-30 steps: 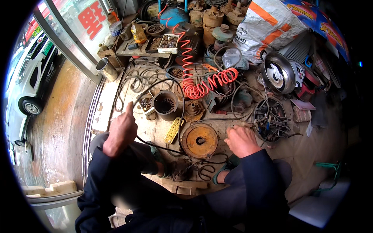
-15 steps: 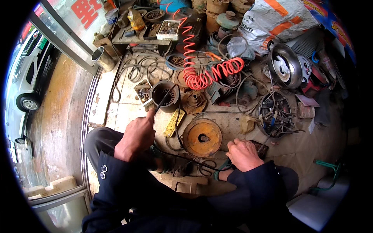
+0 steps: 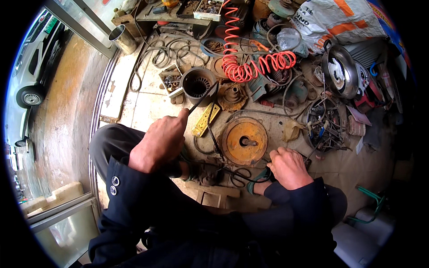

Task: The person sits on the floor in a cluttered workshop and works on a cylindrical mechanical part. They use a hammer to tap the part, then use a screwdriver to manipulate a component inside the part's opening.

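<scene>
My left hand [image 3: 158,142] is closed round a thin dark rod-like piece [image 3: 200,101], index finger laid along it. Its tip reaches the near right rim of a grey motor stator housing [image 3: 190,93] with a slotted inside; whether it touches is hard to tell. My right hand [image 3: 290,169] is curled beside the right edge of a round rusty-orange disc [image 3: 233,145] with a shaft stub at its centre. What the right fingers hold is hidden. A black cable [image 3: 230,170] runs low between my hands. A yellow power strip [image 3: 205,120] lies between housing and disc.
A coiled red air hose [image 3: 277,61] lies beyond the housing. Right stand a metal pan [image 3: 344,73] and a basin of tools [image 3: 324,123]. A rusty hub part [image 3: 233,95] and a box of small parts [image 3: 171,81] flank the housing. A low wooden stool [image 3: 223,192] is near me.
The view has shifted, so most things sit farther right and higher. The dark piece's tip has gone from over the housing's opening to its near right rim. Both hands stay closed.
</scene>
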Demonstrator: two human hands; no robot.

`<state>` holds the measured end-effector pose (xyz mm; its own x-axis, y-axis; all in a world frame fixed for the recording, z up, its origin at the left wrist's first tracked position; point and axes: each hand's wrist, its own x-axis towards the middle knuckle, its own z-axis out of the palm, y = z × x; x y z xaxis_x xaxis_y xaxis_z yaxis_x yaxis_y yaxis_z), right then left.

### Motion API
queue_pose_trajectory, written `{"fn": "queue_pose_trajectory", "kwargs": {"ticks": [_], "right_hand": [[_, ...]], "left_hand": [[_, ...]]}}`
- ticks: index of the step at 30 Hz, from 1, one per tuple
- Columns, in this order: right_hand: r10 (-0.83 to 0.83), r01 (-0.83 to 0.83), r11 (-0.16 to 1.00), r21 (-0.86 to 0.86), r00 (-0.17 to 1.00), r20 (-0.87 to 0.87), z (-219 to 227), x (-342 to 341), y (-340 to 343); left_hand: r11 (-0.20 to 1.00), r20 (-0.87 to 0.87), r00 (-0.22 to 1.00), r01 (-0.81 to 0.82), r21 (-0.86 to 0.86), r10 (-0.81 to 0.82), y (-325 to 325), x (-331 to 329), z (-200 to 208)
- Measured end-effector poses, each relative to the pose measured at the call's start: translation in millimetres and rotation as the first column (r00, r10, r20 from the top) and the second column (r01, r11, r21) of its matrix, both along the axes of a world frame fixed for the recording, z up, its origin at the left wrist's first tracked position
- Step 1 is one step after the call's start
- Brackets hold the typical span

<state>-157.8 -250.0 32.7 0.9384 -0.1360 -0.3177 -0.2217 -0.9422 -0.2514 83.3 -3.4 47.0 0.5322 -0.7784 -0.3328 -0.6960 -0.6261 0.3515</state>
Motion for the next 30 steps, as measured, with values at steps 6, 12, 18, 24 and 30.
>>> {"fn": "queue_pose_trajectory", "kwargs": {"ticks": [6,12,18,24,30], "right_hand": [[-0.01,0.01,1.0,0.016,1.0,0.0,0.2,-0.1,4.9],[0.028,-0.029,0.999,-0.014,0.997,-0.066,-28.8,-9.9,3.7],[0.011,-0.014,0.998,-0.064,0.999,-0.048,-29.2,-13.4,7.3],[-0.144,0.168,0.979,0.113,0.971,-0.192,-32.0,-7.9,5.1],[-0.419,0.539,0.705,0.462,0.841,-0.342,-29.5,-27.1,18.9]], "left_hand": [[1.0,-0.015,1.0,-0.022,0.015,0.023,6.2,-1.5,2.5],[0.997,-0.023,0.998,-0.059,0.053,0.061,14.5,-0.3,1.3],[0.998,-0.054,0.997,-0.049,0.03,0.051,7.3,-2.5,3.8],[0.999,-0.061,0.997,-0.043,0.022,0.044,5.0,-0.2,3.4],[0.997,-0.07,0.996,-0.045,0.057,0.049,-14.1,-4.8,5.4]]}}
